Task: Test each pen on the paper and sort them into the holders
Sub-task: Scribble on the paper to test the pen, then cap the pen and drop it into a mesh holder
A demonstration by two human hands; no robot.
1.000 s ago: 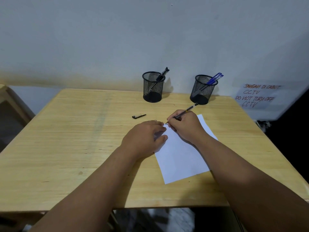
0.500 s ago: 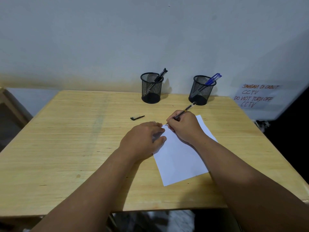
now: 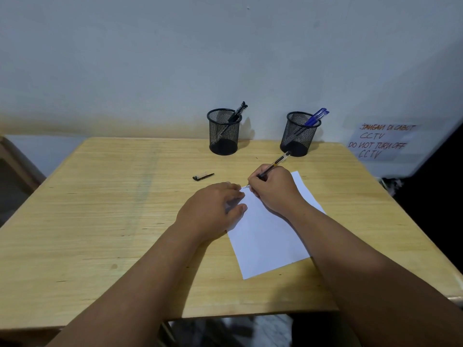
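My right hand (image 3: pixel 274 190) grips a black pen (image 3: pixel 275 163), its tip touching the top left corner of the white paper (image 3: pixel 268 236). Faint marks show at the tip. My left hand (image 3: pixel 213 209) rests flat on the paper's left edge, fingers relaxed. A black pen cap (image 3: pixel 203 176) lies on the table left of my hands. Two black mesh holders stand at the back: the left holder (image 3: pixel 223 132) has black pens (image 3: pixel 238 112), the right holder (image 3: pixel 299 135) has blue pens (image 3: pixel 316 117).
The wooden table (image 3: pixel 100 209) ends at a white wall behind the holders. A handwritten notice (image 3: pixel 380 141) hangs at the right. A wooden chair edge (image 3: pixel 15 156) shows at the far left.
The pen in my right hand has shifted slightly at the paper's corner, and the view has moved a little. My left hand stays on the paper.
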